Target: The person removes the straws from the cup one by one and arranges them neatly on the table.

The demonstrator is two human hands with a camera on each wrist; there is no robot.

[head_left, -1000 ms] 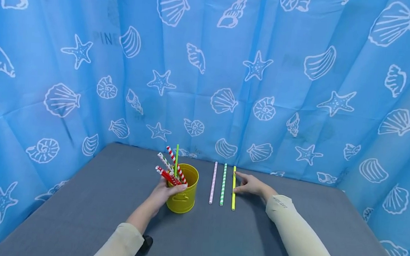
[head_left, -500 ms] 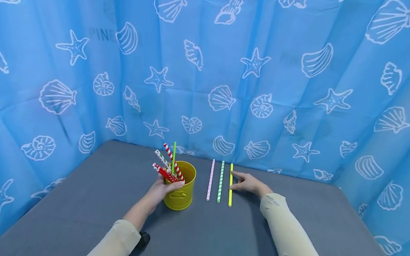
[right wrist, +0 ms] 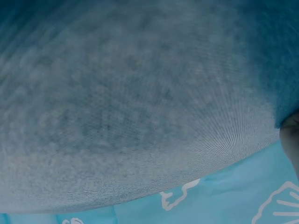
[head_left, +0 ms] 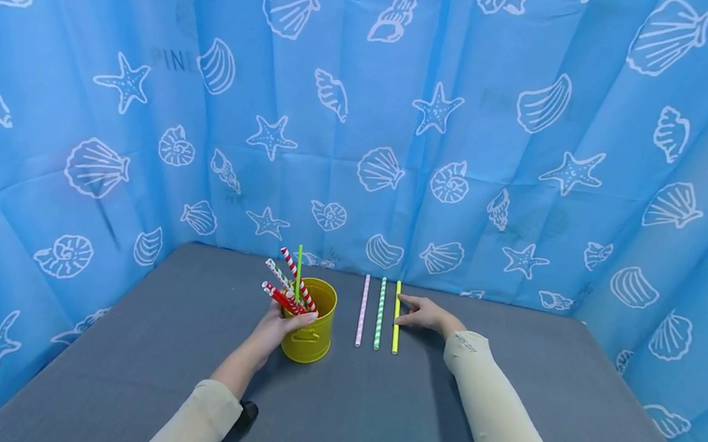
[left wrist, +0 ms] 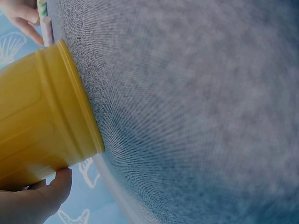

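A small yellow bucket (head_left: 308, 346) stands on the table, and my left hand (head_left: 275, 328) grips its left side, thumb near the front rim. Leaning out of it are several paper straws: a red-and-white striped one (head_left: 290, 263), a bright green one (head_left: 300, 262), a white patterned one and some red ones. To its right lie three straws side by side: pale pink (head_left: 363, 311), green-and-white striped (head_left: 380, 312) and yellow (head_left: 395, 340). My right hand (head_left: 426, 315) touches the yellow straw's right edge with extended forefinger and thumb. The left wrist view shows the bucket's wall (left wrist: 42, 107) close up.
A grey cloth covers the table (head_left: 341, 405). Behind it and at both sides hangs a blue curtain (head_left: 347, 138) with white shells and starfish. A dark object (head_left: 248, 415) shows beneath the left sleeve.
The head view has shifted slightly, so everything sits a little further left and higher. Both hands keep their places at the bucket and the yellow straw.
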